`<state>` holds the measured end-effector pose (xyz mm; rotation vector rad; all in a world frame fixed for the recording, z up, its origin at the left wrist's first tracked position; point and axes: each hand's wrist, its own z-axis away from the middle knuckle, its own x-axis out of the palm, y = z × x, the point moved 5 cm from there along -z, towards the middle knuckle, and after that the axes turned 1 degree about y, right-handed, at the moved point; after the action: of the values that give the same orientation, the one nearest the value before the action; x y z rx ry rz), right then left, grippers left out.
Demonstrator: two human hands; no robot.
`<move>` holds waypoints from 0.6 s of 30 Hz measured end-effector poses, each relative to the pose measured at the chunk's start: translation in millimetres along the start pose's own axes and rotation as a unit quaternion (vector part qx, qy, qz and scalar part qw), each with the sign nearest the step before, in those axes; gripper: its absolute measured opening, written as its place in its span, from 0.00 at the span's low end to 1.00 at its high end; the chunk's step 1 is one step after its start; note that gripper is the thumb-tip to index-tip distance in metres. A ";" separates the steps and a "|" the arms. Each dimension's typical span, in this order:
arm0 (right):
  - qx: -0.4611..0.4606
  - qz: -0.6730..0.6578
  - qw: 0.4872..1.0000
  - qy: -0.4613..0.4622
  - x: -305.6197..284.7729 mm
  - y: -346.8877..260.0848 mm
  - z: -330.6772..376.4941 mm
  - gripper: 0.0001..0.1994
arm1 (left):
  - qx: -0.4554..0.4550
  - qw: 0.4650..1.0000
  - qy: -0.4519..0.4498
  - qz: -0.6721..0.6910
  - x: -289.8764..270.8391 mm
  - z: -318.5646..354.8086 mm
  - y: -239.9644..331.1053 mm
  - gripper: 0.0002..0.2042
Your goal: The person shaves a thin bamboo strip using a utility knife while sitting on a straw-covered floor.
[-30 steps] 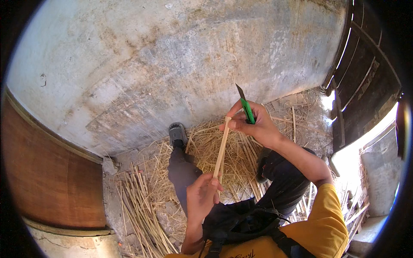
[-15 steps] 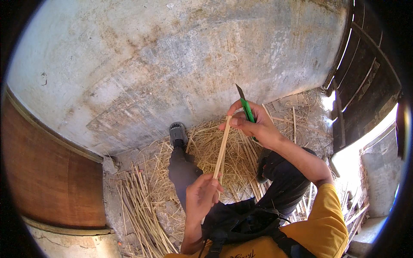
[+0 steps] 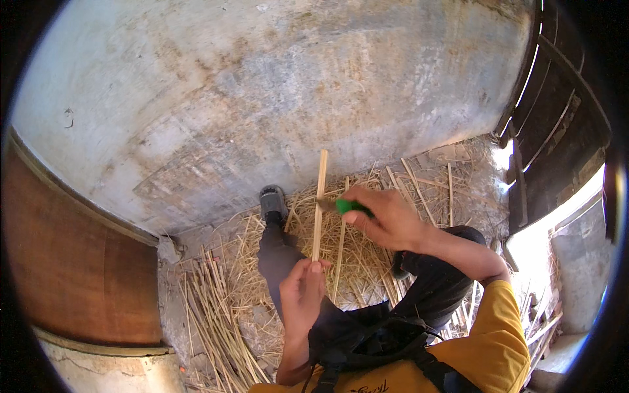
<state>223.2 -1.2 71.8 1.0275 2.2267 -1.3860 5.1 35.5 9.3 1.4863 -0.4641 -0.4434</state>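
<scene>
My left hand [image 3: 304, 295] is closed round the lower end of a pale bamboo strip [image 3: 322, 171], which stands out upward from the fingers. My right hand [image 3: 394, 221] grips a green utility knife [image 3: 352, 208]. Its blade points left and meets the strip at about mid-length. Motion blurs the blade a little, so I cannot tell whether it has cut in. Just right of the held strip shows a second thin strip [image 3: 341, 242]; whether it lies on the floor or is in the air I cannot tell.
Straw-like shavings [image 3: 298, 229] cover the floor between my legs. A bundle of long strips [image 3: 219, 321] lies at the left. A stained wall [image 3: 282, 98] rises ahead, with a brown wooden panel [image 3: 85, 262] to the left and dark boards [image 3: 560, 124] at the right.
My right hand has left the strip's upper end and moved down. The knife has swung from pointing up to pointing left against the strip, which now stands more upright.
</scene>
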 end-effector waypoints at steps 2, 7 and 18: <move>-0.072 0.047 0.996 -0.007 12.7 -10.9 6.0 0.16 | 0.013 0.999 0.035 0.004 1.4 -0.2 3.3 0.11; -0.129 0.115 0.985 -0.009 25.0 -20.2 15.5 0.16 | 0.038 0.998 0.058 -0.007 3.2 -1.8 5.1 0.12; -0.129 0.160 0.979 -0.010 32.6 -19.8 16.0 0.15 | 0.040 0.994 0.097 -0.023 5.4 -1.0 5.1 0.11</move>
<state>185.0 -7.3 57.3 1.2052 2.0448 -0.9404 10.1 33.5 14.4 1.6021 -0.2976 -0.3162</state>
